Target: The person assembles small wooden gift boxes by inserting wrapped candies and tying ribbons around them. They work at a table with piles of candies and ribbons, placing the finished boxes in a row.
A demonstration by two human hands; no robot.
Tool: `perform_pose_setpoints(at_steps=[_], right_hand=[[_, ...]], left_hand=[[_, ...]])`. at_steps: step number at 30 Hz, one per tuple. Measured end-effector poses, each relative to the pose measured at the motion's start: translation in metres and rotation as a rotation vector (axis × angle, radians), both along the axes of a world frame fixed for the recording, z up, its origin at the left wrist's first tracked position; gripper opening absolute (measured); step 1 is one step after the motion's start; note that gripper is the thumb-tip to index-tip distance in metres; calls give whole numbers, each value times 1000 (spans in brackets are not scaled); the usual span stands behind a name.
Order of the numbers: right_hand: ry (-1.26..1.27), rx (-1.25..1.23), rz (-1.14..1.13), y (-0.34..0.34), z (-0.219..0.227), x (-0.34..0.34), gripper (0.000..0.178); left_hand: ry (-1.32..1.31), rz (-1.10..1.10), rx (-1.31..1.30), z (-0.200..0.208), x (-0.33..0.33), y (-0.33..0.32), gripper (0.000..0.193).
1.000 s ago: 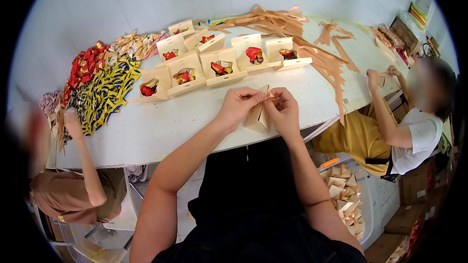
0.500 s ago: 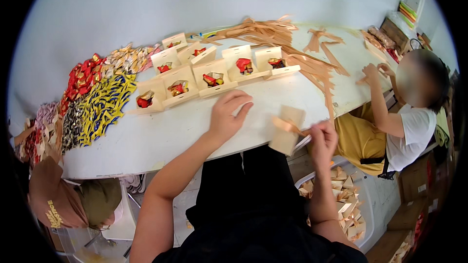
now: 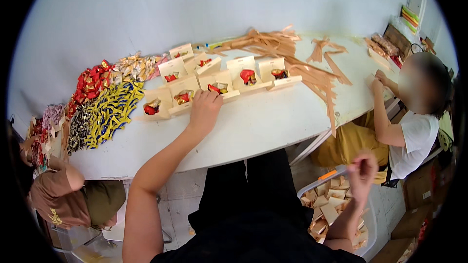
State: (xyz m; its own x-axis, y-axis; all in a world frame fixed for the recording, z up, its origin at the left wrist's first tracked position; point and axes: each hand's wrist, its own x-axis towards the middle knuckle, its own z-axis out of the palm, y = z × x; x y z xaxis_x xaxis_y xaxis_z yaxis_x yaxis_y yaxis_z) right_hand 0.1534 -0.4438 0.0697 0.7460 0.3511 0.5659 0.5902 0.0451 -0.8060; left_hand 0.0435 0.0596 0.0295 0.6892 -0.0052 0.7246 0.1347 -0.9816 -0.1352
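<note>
Small cream boxes stand with raised lids on the white table (image 3: 258, 126), each with foil-wrapped sweets inside. My left hand (image 3: 205, 109) reaches over the front flap of a middle cream box (image 3: 229, 95), its fingers bent and closed on the edge; the thumb is hidden. Red and gold sweets (image 3: 214, 87) show just past the fingertips. Off the table's right front edge, my right hand (image 3: 362, 173) is raised above a clear plastic bin (image 3: 373, 226). Motion blurs its fingers, and I see nothing held. Several closed boxes (image 3: 330, 213) with peach ribbon fill the bin.
Piles of yellow-blue wrapped sweets (image 3: 114, 107) and red sweets (image 3: 91, 83) lie at the left. Peach ribbons (image 3: 317, 80) spread across the back and right. One co-worker (image 3: 414, 131) sits at the right, another (image 3: 61, 190) at the left. Cartons (image 3: 414, 214) stand lower right.
My left hand has moved left to the row of boxes. My right hand has swung right and down over the bin; the ribbon-tied box it held is out of it.
</note>
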Motion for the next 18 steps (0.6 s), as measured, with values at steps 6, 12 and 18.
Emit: perform_pose_setpoints(at_steps=[6, 12, 18], right_hand=[[-109, -167, 387, 140, 20, 5, 15], [-572, -183, 407, 246, 46, 7, 13], [-652, -556, 327, 304, -20, 31, 14]], left_hand=[[10, -157, -77, -14, -16, -6, 7], [129, -314, -183, 5, -80, -93, 11], [127, -415, -236, 1, -102, -129, 16]])
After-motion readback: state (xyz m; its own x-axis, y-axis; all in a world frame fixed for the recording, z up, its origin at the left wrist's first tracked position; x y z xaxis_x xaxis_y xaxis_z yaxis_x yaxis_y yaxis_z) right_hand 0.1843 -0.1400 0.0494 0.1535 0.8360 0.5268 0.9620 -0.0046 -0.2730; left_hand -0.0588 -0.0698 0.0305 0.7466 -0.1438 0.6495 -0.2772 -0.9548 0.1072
